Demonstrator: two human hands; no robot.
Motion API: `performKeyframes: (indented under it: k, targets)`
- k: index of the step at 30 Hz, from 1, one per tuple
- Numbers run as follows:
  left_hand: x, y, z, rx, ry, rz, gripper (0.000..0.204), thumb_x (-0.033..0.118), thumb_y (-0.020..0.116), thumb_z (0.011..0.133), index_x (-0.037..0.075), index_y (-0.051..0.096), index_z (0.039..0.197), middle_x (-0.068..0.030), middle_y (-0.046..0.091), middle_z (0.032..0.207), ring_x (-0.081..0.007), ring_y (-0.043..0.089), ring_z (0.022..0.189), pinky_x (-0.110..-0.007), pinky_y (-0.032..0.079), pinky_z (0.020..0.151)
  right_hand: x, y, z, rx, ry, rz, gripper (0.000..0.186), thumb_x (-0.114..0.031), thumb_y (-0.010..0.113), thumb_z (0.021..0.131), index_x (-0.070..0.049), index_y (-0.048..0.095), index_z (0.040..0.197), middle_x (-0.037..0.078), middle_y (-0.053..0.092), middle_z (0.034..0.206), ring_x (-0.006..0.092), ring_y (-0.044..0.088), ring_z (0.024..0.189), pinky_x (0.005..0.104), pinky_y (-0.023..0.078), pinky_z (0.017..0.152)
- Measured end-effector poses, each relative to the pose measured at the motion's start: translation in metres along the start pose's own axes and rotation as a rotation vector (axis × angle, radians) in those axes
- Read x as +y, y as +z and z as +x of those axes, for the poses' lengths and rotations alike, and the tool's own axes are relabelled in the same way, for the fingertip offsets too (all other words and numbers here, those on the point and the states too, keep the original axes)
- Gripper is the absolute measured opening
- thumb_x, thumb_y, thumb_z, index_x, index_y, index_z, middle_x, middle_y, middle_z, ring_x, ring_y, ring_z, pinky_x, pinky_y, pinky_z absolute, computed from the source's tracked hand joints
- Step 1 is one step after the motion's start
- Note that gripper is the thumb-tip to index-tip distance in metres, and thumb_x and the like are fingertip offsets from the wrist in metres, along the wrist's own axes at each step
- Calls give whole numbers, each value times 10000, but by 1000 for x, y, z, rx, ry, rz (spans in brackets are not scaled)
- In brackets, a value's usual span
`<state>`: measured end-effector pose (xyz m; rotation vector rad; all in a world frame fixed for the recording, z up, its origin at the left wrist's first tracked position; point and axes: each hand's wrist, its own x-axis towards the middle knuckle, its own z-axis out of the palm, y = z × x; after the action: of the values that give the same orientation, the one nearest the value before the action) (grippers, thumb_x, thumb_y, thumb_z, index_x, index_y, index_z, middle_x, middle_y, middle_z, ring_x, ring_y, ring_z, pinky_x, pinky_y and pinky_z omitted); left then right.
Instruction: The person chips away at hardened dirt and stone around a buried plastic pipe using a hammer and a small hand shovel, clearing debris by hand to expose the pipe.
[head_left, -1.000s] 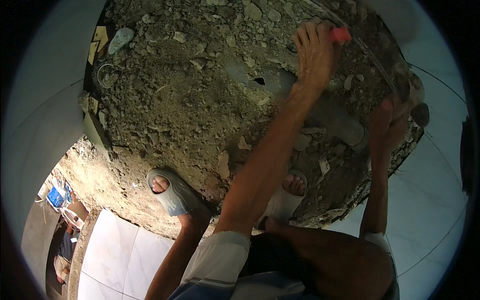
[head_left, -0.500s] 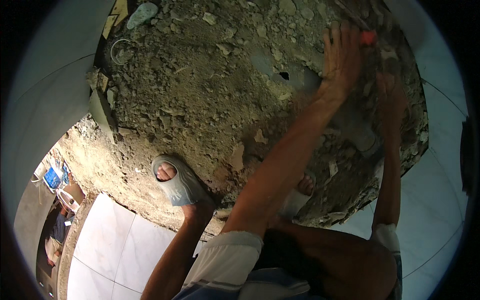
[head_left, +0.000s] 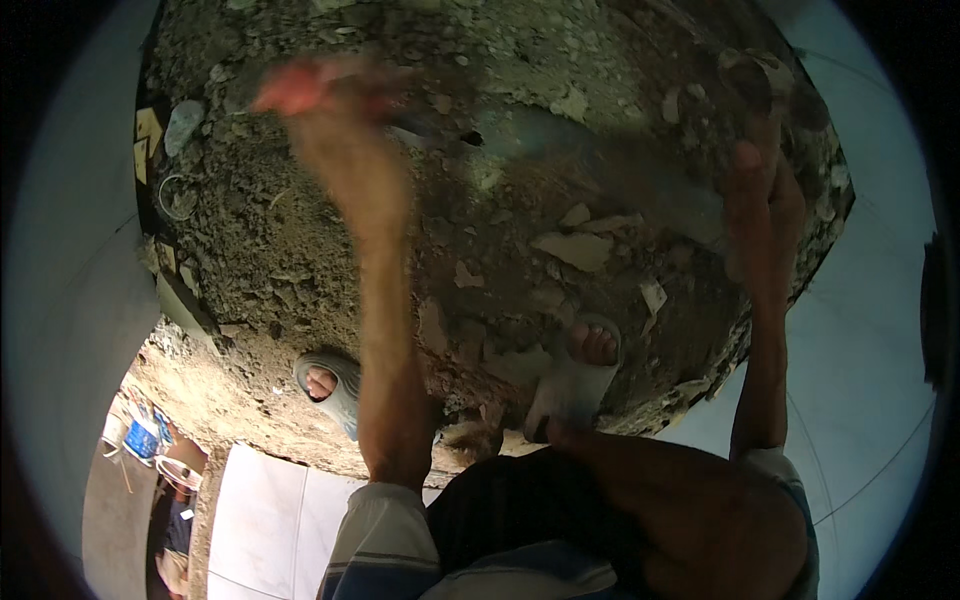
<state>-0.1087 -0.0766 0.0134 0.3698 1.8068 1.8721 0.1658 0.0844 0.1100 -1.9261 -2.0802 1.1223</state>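
Note:
My left hand (head_left: 335, 115) is smeared by motion over the rubble at the far left. A blurred red object (head_left: 290, 88) moves with it at the fingers; its kind cannot be made out. On the right side, my right hand (head_left: 757, 185) is closed, thumb along the top, around something dark like a handle (head_left: 748, 82) that sticks out beyond the fist. A blurred greyish shape (head_left: 690, 205) lies beside that hand, its form unclear. Beneath both hands spreads rough, broken ground (head_left: 290, 240) of soil and rubble.
Flat broken pieces (head_left: 575, 250) lie mid-ground, near a small dark hole (head_left: 471, 138). My sandalled feet (head_left: 590, 355) stand on the near rubble. Pale tiles (head_left: 255, 515) border it. A white ring (head_left: 177, 198) and yellowish scraps (head_left: 147, 135) lie left; a blue-and-white container (head_left: 140, 437) stands lower left.
My left hand has swung from the far right to the far left, the red object going with it. My right hand has shifted slightly left. The whole view has turned a little.

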Motion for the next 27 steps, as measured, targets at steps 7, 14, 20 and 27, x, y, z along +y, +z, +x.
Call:
performKeyframes:
  k: [7,14,20,27]
  targets:
    - [3,28,7,-187,86,-296,201,159,632,1013,32,639,1169,-66,663,1027,-190,646,913,-376,557,889,11,-1,-25,-26,56,99,587,-563,653,1000,-42,668,1272,-50,465,656,51,424,572,310,315,512]
    - [-44,106,-71,-542,484,225,334,99,845,717,158,747,1031,-40,626,901,-252,623,971,-396,503,882,11,-10,-59,-27,-80,169,453,-519,593,1030,-68,613,991,-24,514,666,57,441,556,287,366,528]
    - [-86,118,-108,-664,734,463,472,168,893,647,191,748,1096,1,608,992,-227,568,1073,-378,432,995,39,-14,-78,24,-104,338,396,-422,639,1026,-51,599,1160,-12,533,660,59,463,508,275,351,458]
    - [-79,154,-62,-679,593,432,424,249,884,759,136,746,1144,-52,742,994,-270,653,993,-431,524,969,19,-18,-73,-5,-21,477,409,-440,598,1044,-36,548,1084,31,543,685,105,462,481,283,395,450]
